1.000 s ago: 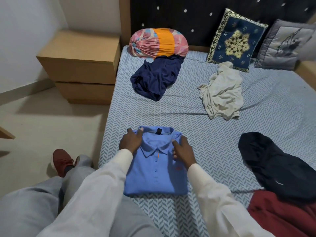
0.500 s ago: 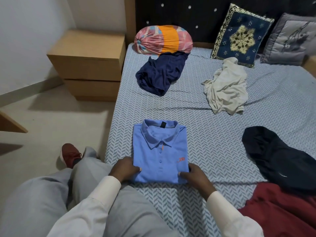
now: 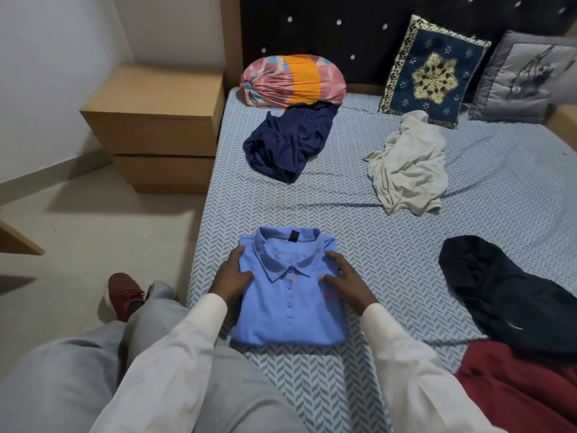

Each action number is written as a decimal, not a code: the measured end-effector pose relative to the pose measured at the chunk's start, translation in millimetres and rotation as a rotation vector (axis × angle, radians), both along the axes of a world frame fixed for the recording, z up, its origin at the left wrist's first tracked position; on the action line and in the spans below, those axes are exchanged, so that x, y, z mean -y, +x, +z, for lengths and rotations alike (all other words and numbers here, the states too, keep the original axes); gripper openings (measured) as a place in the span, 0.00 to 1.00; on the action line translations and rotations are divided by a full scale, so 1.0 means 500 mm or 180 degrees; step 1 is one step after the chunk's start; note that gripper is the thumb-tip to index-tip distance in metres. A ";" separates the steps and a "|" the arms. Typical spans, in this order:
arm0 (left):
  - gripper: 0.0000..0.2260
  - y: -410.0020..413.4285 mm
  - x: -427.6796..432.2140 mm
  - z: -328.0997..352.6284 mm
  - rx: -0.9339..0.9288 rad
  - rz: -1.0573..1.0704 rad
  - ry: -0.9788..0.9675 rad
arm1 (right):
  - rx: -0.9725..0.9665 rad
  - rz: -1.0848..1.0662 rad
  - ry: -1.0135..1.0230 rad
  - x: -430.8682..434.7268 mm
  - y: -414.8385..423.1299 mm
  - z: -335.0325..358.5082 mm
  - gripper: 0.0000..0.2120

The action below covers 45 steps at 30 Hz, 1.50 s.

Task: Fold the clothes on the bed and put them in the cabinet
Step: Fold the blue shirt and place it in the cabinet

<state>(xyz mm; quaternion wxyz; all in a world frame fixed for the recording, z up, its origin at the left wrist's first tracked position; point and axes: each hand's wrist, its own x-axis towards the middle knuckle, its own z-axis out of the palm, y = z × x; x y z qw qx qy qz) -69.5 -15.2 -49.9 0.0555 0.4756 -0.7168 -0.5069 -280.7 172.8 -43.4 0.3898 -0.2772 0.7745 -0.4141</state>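
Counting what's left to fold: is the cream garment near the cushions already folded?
No, the cream garment lies crumpled in a loose heap on the bed sheet, just in front of the blue cushion.

Reached forward from the lower edge with both arms in long white sleeves, cuffs at the wrists, forearms angled inward. Rested the left hand [image 3: 232, 273] against the left edge of the folded blue polo shirt [image 3: 290, 310], fingers close together and pointing away beside the collar, thumb laid across the cloth. Pressed the right hand [image 3: 346, 282] palm down on the shirt's right side, fingers straight and spread, thumb pointing toward the buttons.
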 end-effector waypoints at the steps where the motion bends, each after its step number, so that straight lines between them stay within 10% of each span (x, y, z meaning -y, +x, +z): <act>1: 0.31 -0.006 0.006 0.002 0.0023 0.0005 -0.0039 | 0.0126 0.0064 -0.0008 0.006 -0.008 0.004 0.25; 31: 0.40 0.196 0.194 0.115 -0.0457 -0.0215 -0.0225 | -0.0818 0.1023 0.0209 0.315 0.164 0.145 0.39; 45: 0.38 0.570 0.315 0.612 0.0167 0.0505 -0.0351 | -0.0857 0.1912 -0.0072 0.551 0.503 0.592 0.38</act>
